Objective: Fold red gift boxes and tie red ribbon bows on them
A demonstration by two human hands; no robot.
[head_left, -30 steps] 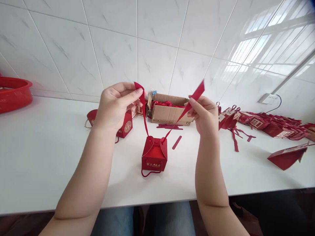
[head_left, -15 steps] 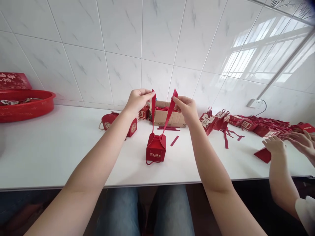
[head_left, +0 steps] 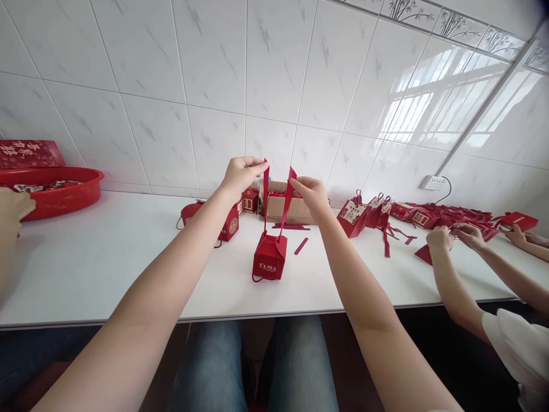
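A small red gift box (head_left: 269, 260) with pale lettering stands in front of me, slightly tilted, a dark red cord loop at its lower front. Red ribbon (head_left: 286, 205) rises from its top in two strands. My left hand (head_left: 245, 173) pinches the end of the left strand between thumb and fingers. The end of the right strand is pinched by my right hand (head_left: 309, 193). Both strands are drawn up taut, with the two hands a short way apart above the box. Behind them is an open cardboard carton (head_left: 295, 209) with red things inside.
Loose ribbon strips (head_left: 301, 246) lie beside the box. Other red boxes (head_left: 229, 225) stand behind my left forearm, and more boxes (head_left: 354, 216) with tags are at right. A red basin (head_left: 68, 191) sits far left. Co-workers' hands (head_left: 441, 239) work at right; another hand (head_left: 15, 209) is at left.
My hands have come closer together, the right one moving left and a little down. The box is now slightly tilted. A co-worker's hand has appeared at the left basin.
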